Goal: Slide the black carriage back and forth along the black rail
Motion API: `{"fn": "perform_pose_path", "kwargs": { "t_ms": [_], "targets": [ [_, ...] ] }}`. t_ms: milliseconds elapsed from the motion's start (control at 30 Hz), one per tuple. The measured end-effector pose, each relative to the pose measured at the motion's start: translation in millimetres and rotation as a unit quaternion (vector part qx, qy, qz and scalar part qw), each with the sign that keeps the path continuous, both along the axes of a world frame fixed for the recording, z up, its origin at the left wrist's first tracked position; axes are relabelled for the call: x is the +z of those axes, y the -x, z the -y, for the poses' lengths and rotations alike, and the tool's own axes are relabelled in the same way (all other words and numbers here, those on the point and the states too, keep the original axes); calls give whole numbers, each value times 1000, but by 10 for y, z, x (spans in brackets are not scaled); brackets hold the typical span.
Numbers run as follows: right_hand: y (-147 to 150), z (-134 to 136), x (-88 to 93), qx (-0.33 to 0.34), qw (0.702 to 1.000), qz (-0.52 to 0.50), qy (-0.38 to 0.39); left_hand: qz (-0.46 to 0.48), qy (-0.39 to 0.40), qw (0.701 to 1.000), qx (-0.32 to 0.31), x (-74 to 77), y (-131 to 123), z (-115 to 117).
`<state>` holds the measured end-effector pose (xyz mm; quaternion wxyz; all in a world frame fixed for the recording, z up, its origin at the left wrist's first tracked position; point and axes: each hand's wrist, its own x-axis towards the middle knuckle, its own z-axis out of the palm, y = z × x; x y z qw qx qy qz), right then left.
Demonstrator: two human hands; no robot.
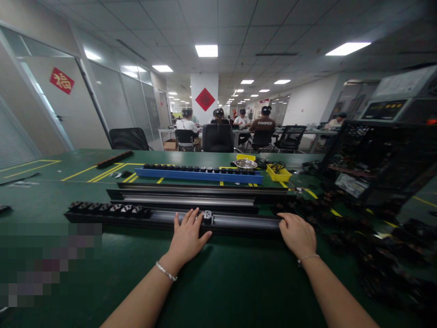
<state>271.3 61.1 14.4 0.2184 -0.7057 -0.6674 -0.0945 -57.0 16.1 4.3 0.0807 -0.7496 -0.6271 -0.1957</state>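
A long black metal rail (239,222) lies across the green table in front of me. My left hand (187,237) rests on the rail's near edge with fingers stretched out, its fingertips beside a small black-and-silver part (206,216) seated in the rail. My right hand (297,234) is curled over the rail's right end, its fingertips hidden. Several small black parts (109,208) sit in a row at the rail's left end.
Two more rails (191,193) lie just behind. Farther back are a blue tray (201,175) of black parts, a metal bowl (246,164) and a yellow bin (278,173). A pile of black parts (368,237) and an open computer case (375,159) fill the right. People sit at distant desks.
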Motion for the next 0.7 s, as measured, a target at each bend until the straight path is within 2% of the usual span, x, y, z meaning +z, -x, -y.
{"fn": "perform_pose_path", "kwargs": {
  "t_ms": [267, 400, 700],
  "targets": [
    [12, 15, 29, 3, 1000, 1, 6, 35, -23, 999, -9, -2, -49, 22],
    [15, 17, 35, 0, 1000, 1, 10, 41, -13, 998, -42, 26, -73, 48],
    [10, 16, 46, 1, 1000, -5, 21, 48, 3, 997, -57, 44, -66, 50]
  ]
}}
